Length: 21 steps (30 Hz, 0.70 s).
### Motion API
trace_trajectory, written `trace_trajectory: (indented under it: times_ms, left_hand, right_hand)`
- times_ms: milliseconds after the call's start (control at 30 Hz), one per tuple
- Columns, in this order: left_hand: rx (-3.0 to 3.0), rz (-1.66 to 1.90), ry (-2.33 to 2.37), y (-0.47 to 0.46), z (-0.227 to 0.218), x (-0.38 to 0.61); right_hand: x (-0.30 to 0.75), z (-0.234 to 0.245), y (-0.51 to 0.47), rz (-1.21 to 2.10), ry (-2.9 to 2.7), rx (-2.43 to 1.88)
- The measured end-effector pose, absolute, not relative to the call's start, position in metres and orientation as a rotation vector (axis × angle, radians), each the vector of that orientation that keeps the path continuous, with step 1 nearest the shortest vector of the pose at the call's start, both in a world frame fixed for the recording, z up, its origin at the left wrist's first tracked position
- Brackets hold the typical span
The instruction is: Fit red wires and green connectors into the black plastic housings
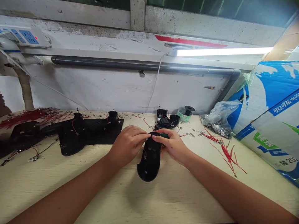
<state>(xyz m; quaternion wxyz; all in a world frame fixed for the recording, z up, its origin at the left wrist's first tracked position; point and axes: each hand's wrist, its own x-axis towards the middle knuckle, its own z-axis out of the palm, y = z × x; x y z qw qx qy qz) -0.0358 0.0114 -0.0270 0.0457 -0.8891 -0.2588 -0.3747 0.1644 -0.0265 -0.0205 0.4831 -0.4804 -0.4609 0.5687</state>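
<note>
Left of the fingers (139, 137), black housings (70, 141) lie on the pale surface (42, 174) before a white wall (112, 90). The left hand (128, 143) bunches its fingertips at the far end of the black shell (149, 161), any pinch hidden; the right hand (174, 146) grips that end. Rightward of the fingers, a carton (261, 105) edges the surface.

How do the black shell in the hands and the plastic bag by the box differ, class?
The black shell is opaque, while the plastic bag is see-through. The shell is smooth and rounded; the bag is crumpled. The shell is held up, with the left hand and right hand at its far end, whereas the bag rests on the table. Both have small parts inside.
</note>
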Motion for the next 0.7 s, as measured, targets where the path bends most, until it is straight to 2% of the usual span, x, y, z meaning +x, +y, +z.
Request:
trace_trajectory:
  times_ms: [200,700]
  left_hand:
    - [-2.628,-1.234,-0.779,0.0094,-0.0295,-0.0348]
    - [-2.864,-1.371,-0.765,0.0065,-0.0237,-0.0308]
  right_hand:
    - [0.1647,-0.0206,-0.0257,1.346,-1.105,-1.193]
    - [0.1649,-0.0157,-0.0266,1.239,-1.112,-1.211]
